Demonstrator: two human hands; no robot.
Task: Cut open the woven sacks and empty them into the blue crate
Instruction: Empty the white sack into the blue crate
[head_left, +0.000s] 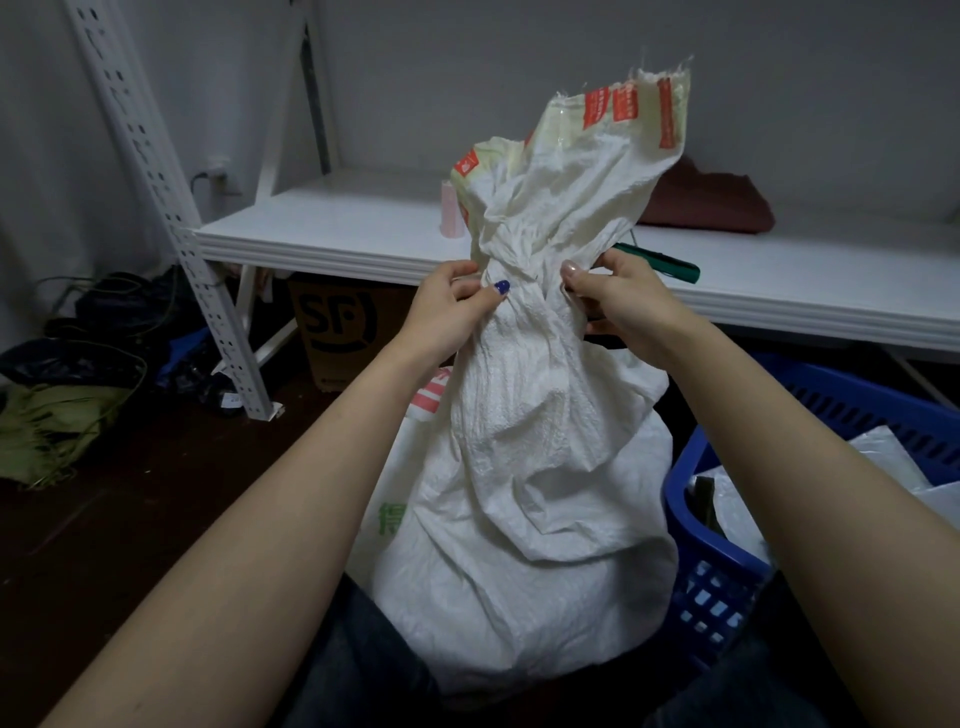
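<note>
A full white woven sack (524, 483) stands upright in front of me, its neck bunched tight and its frayed, tape-covered top flaring above. My left hand (447, 312) pinches the neck from the left. My right hand (618, 301) pinches it from the right and also holds a green-handled cutter (665, 262) that sticks out toward the shelf. The blue crate (727, 566) stands to the right of the sack, with white plastic packets inside.
A white shelf board (337, 228) runs behind the sack, carrying a pink spool (449, 210) and a dark red cloth (711, 200). A cardboard box (343, 327) sits under it. A perforated shelf post (176, 218) and heaped bags lie at left.
</note>
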